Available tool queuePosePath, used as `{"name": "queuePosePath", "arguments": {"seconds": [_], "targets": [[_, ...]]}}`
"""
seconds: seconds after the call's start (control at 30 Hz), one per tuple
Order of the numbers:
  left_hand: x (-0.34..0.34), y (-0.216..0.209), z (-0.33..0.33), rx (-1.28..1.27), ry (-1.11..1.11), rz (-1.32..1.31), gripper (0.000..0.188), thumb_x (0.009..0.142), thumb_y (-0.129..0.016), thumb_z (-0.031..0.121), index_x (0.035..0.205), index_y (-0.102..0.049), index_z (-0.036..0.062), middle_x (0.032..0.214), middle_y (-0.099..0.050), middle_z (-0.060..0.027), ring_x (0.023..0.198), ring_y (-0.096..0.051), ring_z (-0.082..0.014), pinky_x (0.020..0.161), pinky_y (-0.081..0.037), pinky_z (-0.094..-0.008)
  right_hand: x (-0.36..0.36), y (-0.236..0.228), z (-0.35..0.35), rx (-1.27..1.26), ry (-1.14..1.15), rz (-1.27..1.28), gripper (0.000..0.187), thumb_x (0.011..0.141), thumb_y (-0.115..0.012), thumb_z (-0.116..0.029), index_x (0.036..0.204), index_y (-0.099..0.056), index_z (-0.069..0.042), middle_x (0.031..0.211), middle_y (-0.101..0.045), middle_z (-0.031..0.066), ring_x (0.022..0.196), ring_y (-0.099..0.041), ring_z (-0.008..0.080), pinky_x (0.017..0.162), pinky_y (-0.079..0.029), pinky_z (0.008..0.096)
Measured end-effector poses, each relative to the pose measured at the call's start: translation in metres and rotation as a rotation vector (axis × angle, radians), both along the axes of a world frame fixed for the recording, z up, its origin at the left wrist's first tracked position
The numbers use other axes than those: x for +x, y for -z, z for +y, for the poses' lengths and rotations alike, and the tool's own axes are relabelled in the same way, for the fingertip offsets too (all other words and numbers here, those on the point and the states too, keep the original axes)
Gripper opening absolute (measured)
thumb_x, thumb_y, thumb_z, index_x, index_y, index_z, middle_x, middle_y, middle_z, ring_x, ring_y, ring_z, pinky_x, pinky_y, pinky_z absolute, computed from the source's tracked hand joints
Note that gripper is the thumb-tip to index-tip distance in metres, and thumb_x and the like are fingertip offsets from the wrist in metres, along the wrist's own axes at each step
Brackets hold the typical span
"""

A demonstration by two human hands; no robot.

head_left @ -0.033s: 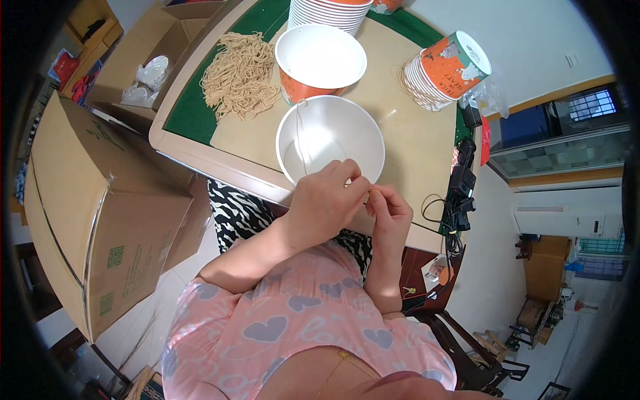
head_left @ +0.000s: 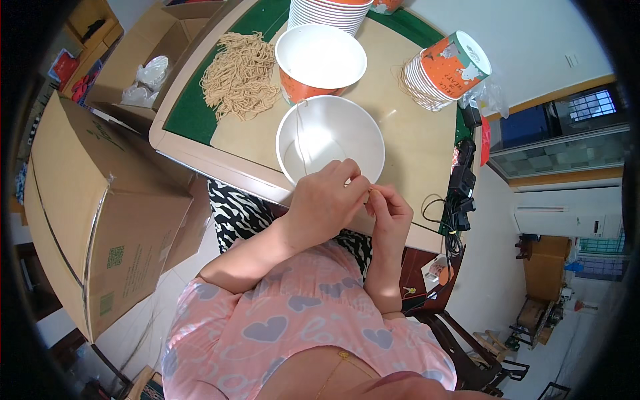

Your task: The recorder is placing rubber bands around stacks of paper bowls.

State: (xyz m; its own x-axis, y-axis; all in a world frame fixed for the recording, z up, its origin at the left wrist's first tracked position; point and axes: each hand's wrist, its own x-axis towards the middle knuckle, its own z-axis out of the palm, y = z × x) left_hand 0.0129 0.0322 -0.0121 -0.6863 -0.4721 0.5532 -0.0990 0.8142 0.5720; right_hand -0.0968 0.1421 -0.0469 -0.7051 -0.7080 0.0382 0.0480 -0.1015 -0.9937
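A white paper bucket [head_left: 331, 140] stands at the table's near edge, its open mouth toward me. A thin beige cord [head_left: 301, 137] hangs from its far rim and runs down inside to behind my left hand [head_left: 330, 200]. That hand is closed over the near rim, pinching the cord. My right hand [head_left: 390, 213] is closed too, thumb and fingertips meeting the left fingers just outside the rim. What lies between the right fingertips is too small and covered to make out. Just beyond stands another orange-printed bucket [head_left: 320, 57], white inside.
A heap of beige cords [head_left: 240, 77] lies at the left. Nested buckets [head_left: 330, 15] stand at the back; another stack lies tipped [head_left: 448, 70] at the right, cords beside it. Black adapters and cables [head_left: 460, 183] line the right edge. A large carton [head_left: 100, 220] stands left.
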Motion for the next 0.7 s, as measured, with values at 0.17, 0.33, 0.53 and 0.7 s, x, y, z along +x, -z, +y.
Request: {"name": "queuePosePath", "arguments": {"seconds": [0.17,0.33,0.53,0.7], "targets": [[-0.001,0.003,0.0,-0.012,-0.005,-0.009,0.015,0.073,-0.069,0.011,0.083,-0.058,0.0079,0.084,-0.054,-0.0043,0.074,-0.058,-0.0207,0.055,-0.048,-0.0323,0.001,-0.002,-0.001,0.003,-0.001,0.0,0.012,0.089,-0.058,0.001,0.095,-0.067,0.004,0.074,-0.057,0.0012,0.062,-0.048,0.0076,0.057,-0.037,0.0205],[0.0,0.001,-0.004,-0.015,0.008,0.017,0.015,0.075,-0.067,0.013,0.083,-0.056,0.0071,0.084,-0.053,-0.0052,0.074,-0.058,-0.0208,0.055,-0.049,-0.0321,0.002,-0.007,-0.004,0.009,0.007,0.047,0.012,0.088,-0.058,0.001,0.095,-0.067,0.004,0.074,-0.057,0.0007,0.063,-0.048,0.0071,0.057,-0.036,0.0198],[0.002,-0.003,-0.01,0.152,-0.017,0.095,0.015,0.072,-0.07,0.005,0.082,-0.059,0.0071,0.079,-0.058,-0.0054,0.069,-0.06,-0.0231,0.057,-0.049,-0.0323,0.003,-0.012,-0.006,0.022,-0.039,0.071,0.014,0.085,-0.063,0.0,0.098,-0.068,-0.001,0.085,-0.056,-0.0015,0.067,-0.047,0.0038,0.058,-0.035,0.0175],[0.007,-0.005,-0.015,0.351,0.02,0.051,0.011,0.076,-0.067,0.008,0.083,-0.059,0.0063,0.077,-0.06,-0.0065,0.069,-0.061,-0.0252,0.059,-0.049,-0.0345,0.008,-0.023,-0.005,0.273,-0.001,0.529,0.019,0.08,-0.068,-0.002,0.098,-0.067,-0.006,0.081,-0.051,0.0005,0.059,-0.041,0.0043,0.05,-0.032,0.0193]]}}
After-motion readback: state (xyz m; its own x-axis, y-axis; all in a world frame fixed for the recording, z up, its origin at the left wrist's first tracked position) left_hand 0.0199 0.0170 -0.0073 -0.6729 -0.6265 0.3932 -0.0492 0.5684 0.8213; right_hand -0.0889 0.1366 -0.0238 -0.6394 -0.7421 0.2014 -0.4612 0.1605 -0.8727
